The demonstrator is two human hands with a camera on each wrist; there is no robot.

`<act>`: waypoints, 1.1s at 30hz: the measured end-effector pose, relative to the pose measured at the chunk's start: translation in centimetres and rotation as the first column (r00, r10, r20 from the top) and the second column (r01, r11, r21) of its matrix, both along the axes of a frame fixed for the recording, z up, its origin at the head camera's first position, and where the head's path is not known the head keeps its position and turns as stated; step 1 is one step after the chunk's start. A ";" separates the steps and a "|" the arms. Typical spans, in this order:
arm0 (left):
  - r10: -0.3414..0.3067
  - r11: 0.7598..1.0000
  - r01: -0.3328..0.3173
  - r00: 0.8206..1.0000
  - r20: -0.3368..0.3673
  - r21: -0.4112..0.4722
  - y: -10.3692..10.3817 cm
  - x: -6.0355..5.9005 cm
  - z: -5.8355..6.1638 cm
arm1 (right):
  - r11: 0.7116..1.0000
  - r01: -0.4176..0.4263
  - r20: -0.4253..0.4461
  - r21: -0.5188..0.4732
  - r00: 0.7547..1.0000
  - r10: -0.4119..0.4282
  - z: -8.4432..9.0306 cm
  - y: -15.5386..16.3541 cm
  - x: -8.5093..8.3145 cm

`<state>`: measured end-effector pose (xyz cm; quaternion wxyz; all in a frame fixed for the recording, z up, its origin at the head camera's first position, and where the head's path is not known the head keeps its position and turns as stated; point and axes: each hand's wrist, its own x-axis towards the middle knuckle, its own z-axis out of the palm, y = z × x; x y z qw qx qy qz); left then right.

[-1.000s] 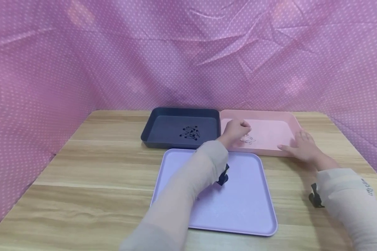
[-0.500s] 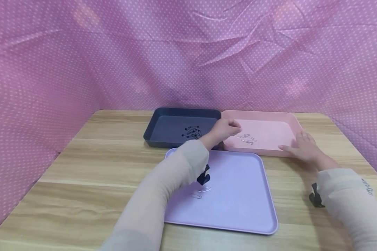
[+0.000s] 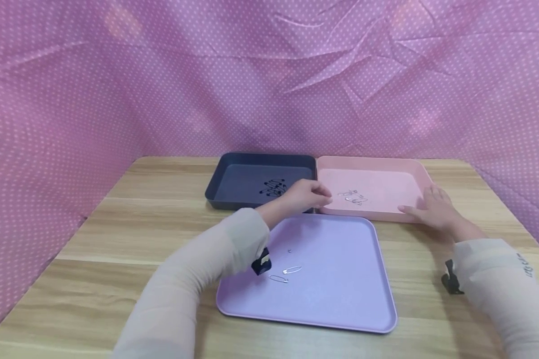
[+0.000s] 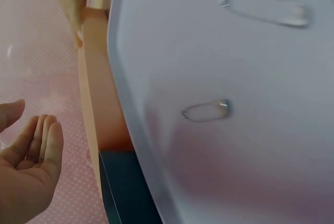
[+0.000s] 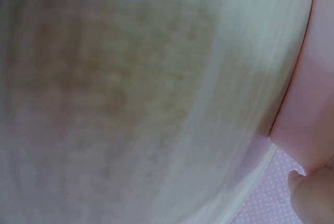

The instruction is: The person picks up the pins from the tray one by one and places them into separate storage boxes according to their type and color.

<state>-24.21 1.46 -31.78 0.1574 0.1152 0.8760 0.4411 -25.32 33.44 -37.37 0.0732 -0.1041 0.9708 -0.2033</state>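
My left hand point(image 3: 306, 194) hovers by the meeting corners of the dark tray point(image 3: 215, 189) and the pink tray point(image 3: 386, 216). Its thumb and fingers stand apart with nothing between them in the left wrist view. Silver safety pins point(image 3: 355, 200) lie in the pink tray, black safety pins point(image 3: 274, 187) in the dark one. On the lilac tray point(image 3: 337, 299) below my left forearm lie two silver safety pins point(image 4: 206, 112) and a tiny metal bit point(image 3: 289, 251). My right hand point(image 3: 436, 212) rests against the pink tray's near right corner, thumb at the front wall, fingers along the side.
All three trays stand on a wooden table point(image 3: 117, 259), the dark and pink ones side by side behind the lilac one. Pink dotted cloth point(image 3: 269, 89) hangs round the back and sides. Black straps point(image 3: 261, 262) show at both wrists.
My left hand has moved left and nearer from over the pink tray, and its fingertips have parted. The silver pins there and on the lilac tray are uncovered. My right hand stays put.
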 end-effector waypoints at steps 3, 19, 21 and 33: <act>-0.028 1.000 0.029 0.999 0.025 -0.009 -0.9 0.8 0.1 | 1.000 0.001 0.003 0.010 1.000 -0.001 0.1 0.0 0.0; -0.168 0.983 0.173 0.983 0.072 -0.068 -5.7 3.3 -1.5 | 1.000 0.001 0.019 0.015 1.000 -0.001 0.3 -0.2 0.1; -0.176 0.981 0.181 0.982 0.070 -0.070 -6.0 3.5 -1.8 | 1.000 0.001 0.012 0.017 1.000 -0.001 0.3 -0.1 0.0; -0.173 0.978 0.184 0.979 0.105 -0.102 -6.8 4.3 -3.7 | 1.000 0.001 0.005 0.022 1.000 -0.001 0.0 0.0 -0.2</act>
